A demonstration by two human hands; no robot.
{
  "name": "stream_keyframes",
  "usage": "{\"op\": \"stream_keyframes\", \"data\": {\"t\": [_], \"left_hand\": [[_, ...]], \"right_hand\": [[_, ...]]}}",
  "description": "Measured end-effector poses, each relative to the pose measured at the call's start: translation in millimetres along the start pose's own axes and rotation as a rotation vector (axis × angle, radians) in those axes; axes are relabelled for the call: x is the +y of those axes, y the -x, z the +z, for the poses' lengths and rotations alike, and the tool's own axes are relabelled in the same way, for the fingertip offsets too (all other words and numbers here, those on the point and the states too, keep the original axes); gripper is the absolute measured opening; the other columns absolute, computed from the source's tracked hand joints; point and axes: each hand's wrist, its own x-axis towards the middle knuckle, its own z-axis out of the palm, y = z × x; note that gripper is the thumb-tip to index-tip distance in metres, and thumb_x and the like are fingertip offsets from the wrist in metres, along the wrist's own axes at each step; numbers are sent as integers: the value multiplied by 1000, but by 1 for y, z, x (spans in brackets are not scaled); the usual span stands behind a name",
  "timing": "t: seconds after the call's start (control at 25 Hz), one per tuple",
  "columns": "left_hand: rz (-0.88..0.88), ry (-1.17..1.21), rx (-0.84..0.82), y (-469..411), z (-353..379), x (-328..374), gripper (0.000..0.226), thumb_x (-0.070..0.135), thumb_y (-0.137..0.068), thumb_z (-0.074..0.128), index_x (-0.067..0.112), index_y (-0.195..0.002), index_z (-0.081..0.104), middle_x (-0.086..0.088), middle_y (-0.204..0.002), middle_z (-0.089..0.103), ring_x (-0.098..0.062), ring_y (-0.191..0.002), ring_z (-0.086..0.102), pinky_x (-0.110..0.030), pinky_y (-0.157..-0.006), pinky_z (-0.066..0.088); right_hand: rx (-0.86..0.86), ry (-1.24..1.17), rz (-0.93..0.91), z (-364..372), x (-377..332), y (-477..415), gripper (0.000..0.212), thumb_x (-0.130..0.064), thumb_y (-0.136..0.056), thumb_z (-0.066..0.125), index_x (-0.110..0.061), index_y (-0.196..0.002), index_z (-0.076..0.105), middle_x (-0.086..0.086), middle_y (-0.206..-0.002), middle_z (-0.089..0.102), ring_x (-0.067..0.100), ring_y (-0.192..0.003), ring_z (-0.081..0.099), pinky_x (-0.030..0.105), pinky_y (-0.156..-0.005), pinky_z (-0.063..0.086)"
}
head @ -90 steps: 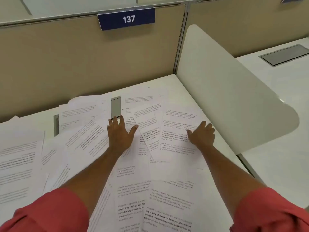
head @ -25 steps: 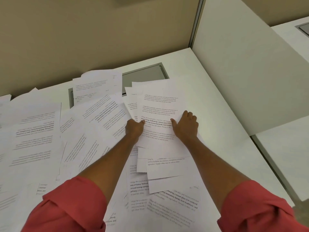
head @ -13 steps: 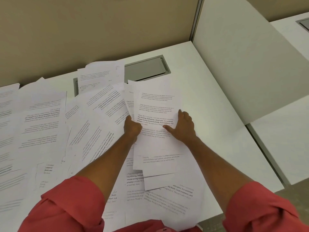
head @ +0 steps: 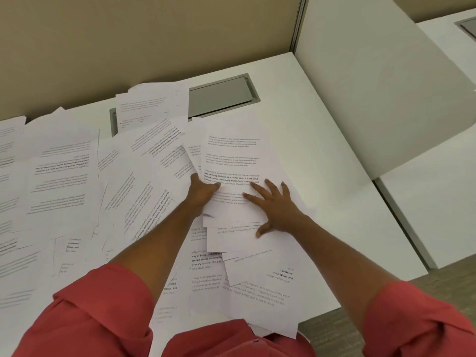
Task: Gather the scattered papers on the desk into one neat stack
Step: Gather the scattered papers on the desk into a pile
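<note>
Left hand [head: 203,194] grips the part-gathered stack [head: 233,161] by its left edge, thumb on top; right hand [head: 275,206] lies flat on it, fingers spread. Stack sits on the desk [head: 322,163], right of ctr, sheets uneven at btm. Loose papers [head: 64,176] spread to the left & near edge. Grey hatch [head: 221,95] just behind; white divider [head: 373,86] at right.

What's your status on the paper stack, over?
Left hand pinches partial stack at its left edge; right hand flat on top. Stack fanned, not squared. Loose sheets spread left and underneath, some overhanging near edge of desk.
</note>
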Motion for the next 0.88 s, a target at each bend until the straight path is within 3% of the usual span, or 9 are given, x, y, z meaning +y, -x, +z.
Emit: {"op": "stream_keyframes", "data": {"t": [0.08, 0.2, 0.36, 0.56, 0.72, 0.8, 0.88], "left_hand": [[13, 7, 69, -3, -1, -5, 57, 4, -86, 65, 11, -132, 32, -7, -129, 54, -23, -114, 55, -37, -94, 50], [-7, 25, 95, -8, -2, -12, 58, -6, -82, 64, 10, -131, 37, -10, -127, 56, -27, -116, 57, -43, -97, 50], [-93, 124, 93, -12, -6, -12, 58, -12, -80, 63, 10, -130, 42, -12, -128, 58, -30, -113, 59, -47, -97, 50], [-130, 105, -70, -8, -10, -13, 64, -4, -87, 63, 14, -140, 32, -7, -134, 54, -26, -119, 55, -43, -99, 48], [-105, 29, -113, -8, -15, -19, 65, -2, -87, 64, 16, -140, 33, -4, -137, 53, -23, -118, 55, -42, -100, 48], [-110, 29, -94, -7, -15, -22, 62, -5, -85, 63, 13, -138, 36, -6, -133, 55, -22, -112, 56, -38, -95, 50], [-128, 52, -87, -6, -17, -24, 57, -8, -83, 61, 10, -132, 40, -8, -128, 58, -22, -107, 59, -36, -91, 52]], "right_hand": [[34, -15, 5, -4, -2, 3, 126, -78, -57, 68, -35, -154, 2, 2, -163, -12, 33, -149, -14, 64, -113, -7], [69, -68, 37, 1, 1, 24, 143, -86, -44, 66, -32, -154, -8, 5, -161, -20, 34, -146, -23, 64, -114, -11], [43, 72, -122, 27, -7, 54, 146, -93, -38, 53, -33, -153, -14, 8, -160, -25, 35, -145, -24, 64, -111, -15], [180, -10, -155, 37, -26, 41, 110, -77, -70, 58, -35, -155, 2, 6, -164, -5, 32, -149, -10, 67, -114, 6], [92, -99, -115, 23, -27, 38, 123, -83, -57, 60, -29, -154, 8, 0, -164, 4, 25, -151, -5, 59, -118, -3], [115, -284, -74, 13, -27, 43, 123, -88, -52, 56, -25, -151, 20, -2, -158, 24, 20, -149, 13, 48, -121, 2], [316, -516, 141, 8, -24, 43, 104, -83, -67, 50, -17, -146, 35, 3, -147, 42, 22, -139, 34, 36, -118, 20]]}}
